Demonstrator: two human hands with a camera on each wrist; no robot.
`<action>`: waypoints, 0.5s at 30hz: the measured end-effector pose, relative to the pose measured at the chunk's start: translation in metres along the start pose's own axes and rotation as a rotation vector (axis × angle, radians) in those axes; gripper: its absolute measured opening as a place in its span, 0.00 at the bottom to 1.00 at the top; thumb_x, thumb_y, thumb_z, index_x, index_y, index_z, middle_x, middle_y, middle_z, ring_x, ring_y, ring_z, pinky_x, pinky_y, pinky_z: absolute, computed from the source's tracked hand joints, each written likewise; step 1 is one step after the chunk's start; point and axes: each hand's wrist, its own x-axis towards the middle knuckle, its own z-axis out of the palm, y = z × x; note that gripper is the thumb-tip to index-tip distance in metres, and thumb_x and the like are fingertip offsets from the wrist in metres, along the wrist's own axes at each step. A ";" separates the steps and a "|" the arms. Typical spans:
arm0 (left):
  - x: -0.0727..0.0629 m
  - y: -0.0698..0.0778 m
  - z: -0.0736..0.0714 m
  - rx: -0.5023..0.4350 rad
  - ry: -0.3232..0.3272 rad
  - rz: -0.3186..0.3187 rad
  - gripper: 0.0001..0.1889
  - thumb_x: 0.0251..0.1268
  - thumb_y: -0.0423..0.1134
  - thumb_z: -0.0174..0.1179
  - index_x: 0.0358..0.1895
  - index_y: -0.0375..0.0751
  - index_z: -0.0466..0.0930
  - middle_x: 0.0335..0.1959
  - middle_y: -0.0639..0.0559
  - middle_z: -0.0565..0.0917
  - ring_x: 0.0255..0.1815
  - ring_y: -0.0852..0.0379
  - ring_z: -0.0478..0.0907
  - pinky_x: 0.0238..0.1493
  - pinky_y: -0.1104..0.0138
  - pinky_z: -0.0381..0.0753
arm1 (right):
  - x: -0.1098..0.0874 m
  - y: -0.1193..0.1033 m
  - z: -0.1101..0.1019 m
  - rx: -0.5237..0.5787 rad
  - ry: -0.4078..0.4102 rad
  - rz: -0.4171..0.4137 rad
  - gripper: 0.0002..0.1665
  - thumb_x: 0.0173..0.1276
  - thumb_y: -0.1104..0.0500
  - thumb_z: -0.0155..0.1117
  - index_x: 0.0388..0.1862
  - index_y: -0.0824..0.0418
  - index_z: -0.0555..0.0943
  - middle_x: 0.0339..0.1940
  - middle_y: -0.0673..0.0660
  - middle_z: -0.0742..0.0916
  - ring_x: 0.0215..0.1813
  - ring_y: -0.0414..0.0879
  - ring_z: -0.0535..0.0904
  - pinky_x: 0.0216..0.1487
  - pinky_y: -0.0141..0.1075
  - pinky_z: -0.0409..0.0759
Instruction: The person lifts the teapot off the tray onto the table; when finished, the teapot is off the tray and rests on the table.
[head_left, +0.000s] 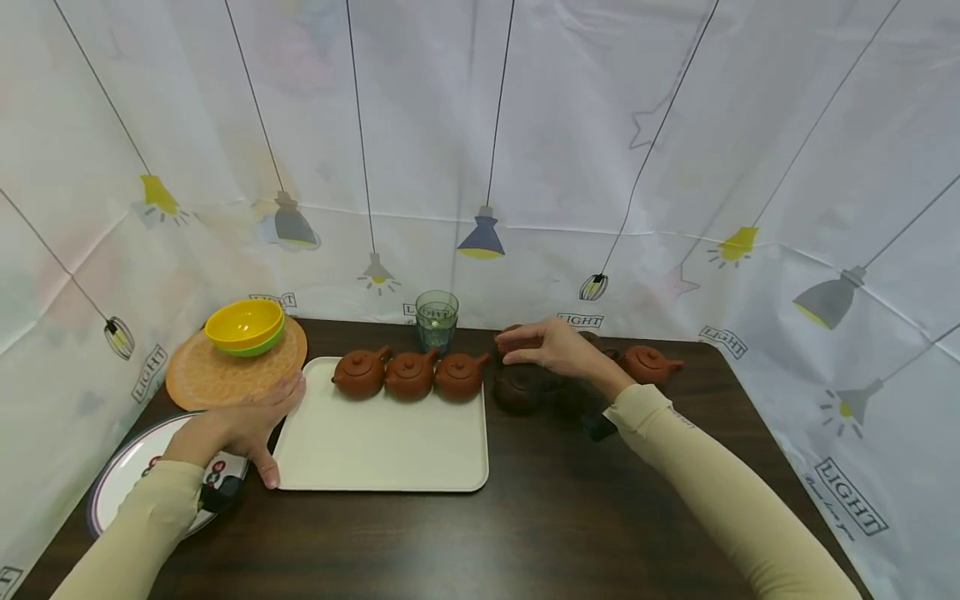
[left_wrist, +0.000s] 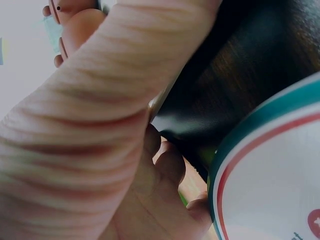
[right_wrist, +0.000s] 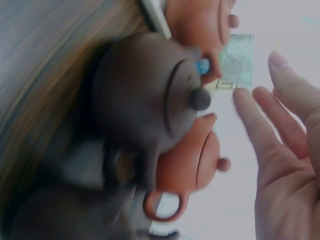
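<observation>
My left hand (head_left: 258,417) lies along the left edge of a cream tray (head_left: 375,450), fingers stretched toward its far corner and thumb at the near one. Three reddish clay teapots stand in a row on the tray's back part, the middle teapot (head_left: 408,377) between two others. Over the teapots right of the tray hovers my right hand (head_left: 553,346), thumb and fingers apart with nothing between them. The right wrist view shows a dark brown teapot (right_wrist: 135,90) and a reddish teapot (right_wrist: 182,167) just beside that hand.
Another reddish teapot (head_left: 648,364) stands farther right, past more dark pots partly hidden by my right arm. A green-tinted glass (head_left: 437,317) is behind the tray. At left, stacked bowls (head_left: 243,325) sit on a round tan board (head_left: 187,375), near a rimmed plate (head_left: 112,492).
</observation>
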 end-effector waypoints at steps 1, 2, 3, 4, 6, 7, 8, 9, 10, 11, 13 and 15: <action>0.001 -0.001 0.001 0.003 -0.001 -0.006 0.89 0.29 0.70 0.85 0.87 0.32 0.30 0.88 0.28 0.28 0.89 0.26 0.29 0.80 0.23 0.35 | 0.004 0.000 0.004 0.018 -0.011 -0.003 0.23 0.74 0.54 0.74 0.66 0.56 0.87 0.61 0.60 0.92 0.59 0.52 0.91 0.60 0.45 0.89; 0.003 -0.002 0.002 0.012 -0.003 -0.017 0.90 0.27 0.71 0.85 0.87 0.33 0.29 0.89 0.30 0.27 0.90 0.27 0.28 0.81 0.24 0.35 | 0.009 0.000 0.008 0.029 -0.014 -0.006 0.23 0.74 0.55 0.74 0.66 0.57 0.87 0.65 0.59 0.90 0.68 0.53 0.87 0.67 0.49 0.87; 0.004 -0.003 0.003 0.016 -0.003 -0.022 0.91 0.25 0.73 0.84 0.87 0.34 0.30 0.89 0.31 0.28 0.90 0.28 0.29 0.81 0.24 0.35 | 0.012 0.000 0.011 0.030 -0.018 -0.004 0.23 0.74 0.55 0.74 0.66 0.58 0.87 0.65 0.59 0.90 0.67 0.55 0.87 0.67 0.51 0.86; 0.005 -0.005 0.004 0.020 -0.003 -0.029 0.92 0.24 0.75 0.83 0.88 0.35 0.29 0.89 0.32 0.27 0.90 0.30 0.28 0.82 0.25 0.35 | 0.016 0.000 0.014 0.021 -0.018 0.001 0.23 0.74 0.56 0.74 0.66 0.58 0.87 0.65 0.60 0.90 0.67 0.55 0.88 0.66 0.52 0.87; 0.007 -0.008 0.005 0.019 -0.003 -0.033 0.93 0.22 0.77 0.82 0.88 0.38 0.28 0.90 0.34 0.26 0.91 0.32 0.27 0.83 0.26 0.35 | 0.022 -0.001 0.020 -0.037 -0.027 0.002 0.23 0.74 0.56 0.74 0.66 0.60 0.87 0.65 0.62 0.90 0.65 0.57 0.88 0.64 0.52 0.87; 0.008 -0.009 0.005 0.013 -0.002 -0.033 0.92 0.22 0.78 0.81 0.88 0.39 0.28 0.90 0.35 0.26 0.91 0.32 0.27 0.83 0.26 0.34 | 0.024 -0.001 0.023 -0.079 -0.040 -0.003 0.23 0.75 0.56 0.73 0.66 0.60 0.86 0.65 0.62 0.90 0.65 0.57 0.88 0.63 0.52 0.88; 0.007 -0.010 0.005 0.002 0.003 -0.023 0.92 0.23 0.77 0.82 0.88 0.38 0.29 0.90 0.34 0.26 0.90 0.31 0.27 0.82 0.26 0.34 | 0.027 -0.001 0.026 -0.123 -0.053 -0.014 0.23 0.75 0.57 0.73 0.66 0.61 0.86 0.64 0.62 0.90 0.64 0.57 0.89 0.61 0.51 0.89; 0.007 -0.010 0.005 -0.007 0.007 -0.015 0.92 0.24 0.75 0.82 0.88 0.38 0.29 0.89 0.33 0.27 0.90 0.30 0.27 0.82 0.25 0.33 | 0.030 -0.001 0.028 -0.168 -0.069 -0.032 0.22 0.75 0.58 0.72 0.66 0.62 0.87 0.63 0.62 0.90 0.62 0.57 0.89 0.58 0.49 0.89; 0.007 -0.011 0.004 -0.005 0.006 -0.005 0.91 0.26 0.74 0.83 0.88 0.38 0.28 0.89 0.33 0.26 0.90 0.30 0.25 0.81 0.25 0.32 | 0.032 0.000 0.031 -0.209 -0.084 -0.052 0.21 0.76 0.59 0.72 0.65 0.62 0.87 0.63 0.63 0.91 0.61 0.57 0.89 0.57 0.48 0.90; 0.005 -0.009 0.003 -0.012 0.010 0.006 0.90 0.27 0.72 0.84 0.88 0.36 0.29 0.89 0.31 0.27 0.89 0.28 0.26 0.81 0.25 0.32 | 0.034 0.000 0.033 -0.245 -0.098 -0.069 0.21 0.76 0.60 0.71 0.65 0.63 0.87 0.62 0.63 0.91 0.60 0.57 0.90 0.56 0.46 0.90; 0.001 -0.004 0.001 -0.016 0.012 0.016 0.89 0.28 0.68 0.86 0.87 0.32 0.30 0.88 0.28 0.28 0.89 0.26 0.26 0.81 0.25 0.33 | 0.039 0.002 0.037 -0.306 -0.112 -0.098 0.19 0.76 0.62 0.70 0.63 0.64 0.88 0.59 0.62 0.92 0.57 0.55 0.91 0.51 0.42 0.90; -0.001 0.001 0.000 -0.006 0.010 0.015 0.89 0.29 0.66 0.87 0.87 0.30 0.31 0.88 0.27 0.28 0.89 0.25 0.27 0.83 0.27 0.34 | 0.042 0.003 0.039 -0.358 -0.111 -0.112 0.17 0.76 0.63 0.69 0.61 0.63 0.89 0.57 0.61 0.93 0.54 0.54 0.92 0.48 0.40 0.90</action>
